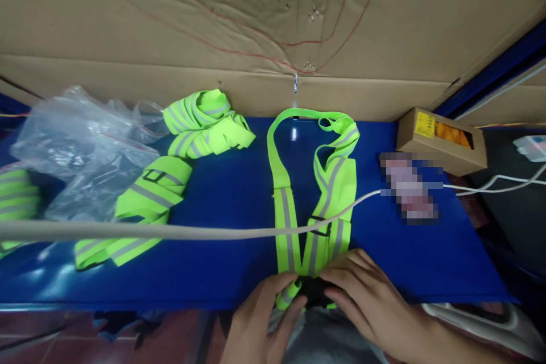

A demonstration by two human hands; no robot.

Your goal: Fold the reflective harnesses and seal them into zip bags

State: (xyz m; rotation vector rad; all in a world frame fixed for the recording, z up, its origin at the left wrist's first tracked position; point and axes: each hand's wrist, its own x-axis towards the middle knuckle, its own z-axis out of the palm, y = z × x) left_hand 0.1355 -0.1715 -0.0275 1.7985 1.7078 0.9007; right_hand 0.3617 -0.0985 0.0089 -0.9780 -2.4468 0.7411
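A neon yellow-green reflective strap (pixel 284 227) with grey stripes lies looped on the blue table, its near end at the table's front edge. Thumb and fingers of my left hand (pixel 264 310) are closed around a folded bit of that end. On the other side, my right hand (pixel 369 296) pinches the same end, its thumb below and fingers above. Between both hands sits a dark black piece (pixel 313 290), partly covered, whose kind I cannot make out. Further up the strap is a black slider buckle (pixel 321 226).
More reflective straps lie bundled to the left, including a rolled one (pixel 205 119) and one with a buckle (pixel 153 193). Clear plastic bags (pixel 85 142) are behind them. A pale cable (pixel 191 232) crosses above the table. At right stand a cardboard box (pixel 443 142) and a blurred-out object (pixel 409 187).
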